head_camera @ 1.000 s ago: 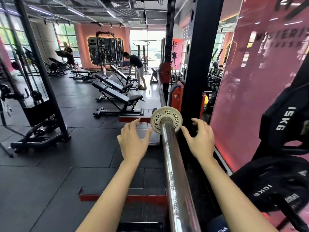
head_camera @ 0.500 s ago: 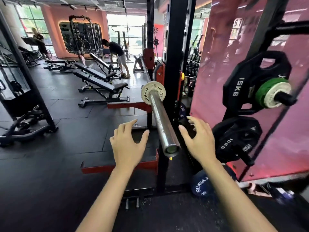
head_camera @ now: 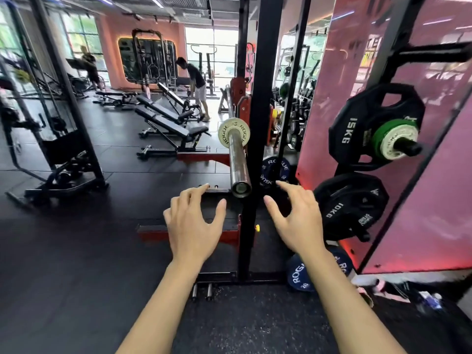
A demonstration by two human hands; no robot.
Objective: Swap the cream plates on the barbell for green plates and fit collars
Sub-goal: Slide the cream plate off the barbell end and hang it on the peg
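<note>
Nearest the viewer, two bare forearms reach forward over the dark speckled rubber floor. The left hand, at 6 o'clock, is spread with relaxed fingers and thumb apart, holding nothing. The right hand, toward 5 o'clock, is likewise spread, fingers slightly bent, holding nothing. Both hands lie below and to either side of the open end of the chrome steel barbell sleeve, apart from it.

The sleeve runs away from the viewer at centre. Far along it sits a small round cream plate lettered ROGUE, threaded on the bar. A black steel rack upright stands just right of the sleeve, with a red base rail at its foot.

At 3 o'clock, a storage peg carries a black 15KG plate, and in front of it a green round plate and a second cream plate. Below, toward 4 o'clock, hangs a black 10KG plate. Dark blue ROGUE plates rest near the rack's foot.

Farther off, at 11 o'clock, stand black adjustable benches; beyond them, a person in a dark shirt bends forward.
</note>
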